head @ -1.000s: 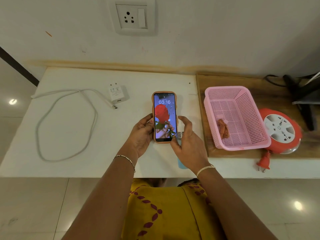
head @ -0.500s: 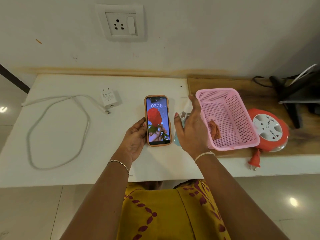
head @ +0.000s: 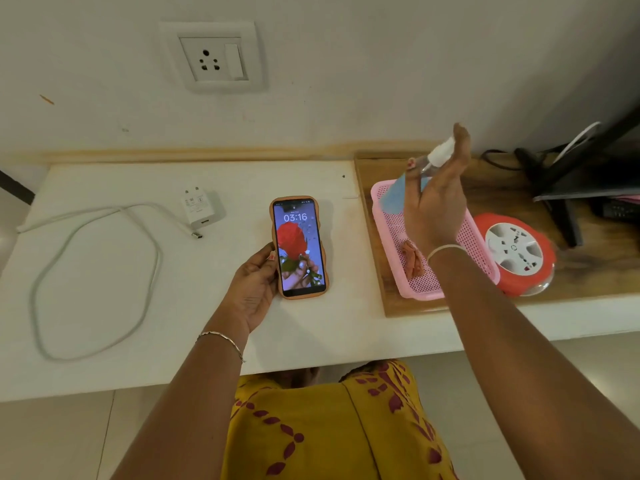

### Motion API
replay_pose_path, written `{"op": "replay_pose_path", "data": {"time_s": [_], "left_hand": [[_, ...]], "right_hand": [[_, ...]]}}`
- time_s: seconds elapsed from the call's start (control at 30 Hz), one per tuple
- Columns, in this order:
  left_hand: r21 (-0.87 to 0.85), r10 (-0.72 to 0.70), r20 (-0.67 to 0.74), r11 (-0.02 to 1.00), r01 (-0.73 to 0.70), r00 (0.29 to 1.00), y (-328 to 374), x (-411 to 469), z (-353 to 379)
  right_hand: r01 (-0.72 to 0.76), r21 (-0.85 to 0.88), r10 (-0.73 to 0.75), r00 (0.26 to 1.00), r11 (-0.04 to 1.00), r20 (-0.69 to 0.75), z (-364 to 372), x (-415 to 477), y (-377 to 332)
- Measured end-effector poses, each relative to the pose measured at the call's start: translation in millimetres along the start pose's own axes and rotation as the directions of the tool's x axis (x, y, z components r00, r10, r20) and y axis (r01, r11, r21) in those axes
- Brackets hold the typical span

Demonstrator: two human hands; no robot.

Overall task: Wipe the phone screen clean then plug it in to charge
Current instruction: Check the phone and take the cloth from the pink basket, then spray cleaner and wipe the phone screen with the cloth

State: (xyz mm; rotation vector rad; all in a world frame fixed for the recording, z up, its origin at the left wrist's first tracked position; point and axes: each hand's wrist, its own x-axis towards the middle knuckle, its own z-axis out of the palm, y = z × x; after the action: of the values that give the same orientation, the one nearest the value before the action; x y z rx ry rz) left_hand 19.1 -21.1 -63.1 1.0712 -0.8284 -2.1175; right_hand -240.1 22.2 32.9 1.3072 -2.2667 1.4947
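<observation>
Right hand [head: 434,202], clamped on the spray bottle [head: 420,171], has swung right above the basket [head: 485,268]; left hand [head: 254,289] still grips the phone [head: 298,245]; wiping probably comes next.

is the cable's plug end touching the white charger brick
Apart. The head view shows bare white table between the cable's plug end and the charger brick.
</observation>
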Motion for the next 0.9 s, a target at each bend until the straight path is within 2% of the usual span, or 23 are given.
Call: {"op": "replay_pose_path", "data": {"time_s": [0.2,0.4,0.77,0.9], "left_hand": [[0.008,0.0,0.018,1.0,0.0,1.0,0,1,-2],[0.035,-0.003,-0.021,0.999,0.003,1.0,0,3,-3],[0.022,0.0,-0.036,1.0,0.001,0.999,0,2,-2],[0.014,0.003,-0.043,1.0,-0.002,0.999,0,2,-2]], "right_hand": [[-0.096,-0.096,0.099,0.995,0.991,0.023,1,3,36],[-0.113,-0.224,0.136,0.986,0.968,0.094,5,-2,50],[-0.174,-0.206,0.207,0.966,0.963,0.154,4,4,41],[-0.251,-0.203,0.282,0.949,0.946,0.142,-7,-5,37]]}}
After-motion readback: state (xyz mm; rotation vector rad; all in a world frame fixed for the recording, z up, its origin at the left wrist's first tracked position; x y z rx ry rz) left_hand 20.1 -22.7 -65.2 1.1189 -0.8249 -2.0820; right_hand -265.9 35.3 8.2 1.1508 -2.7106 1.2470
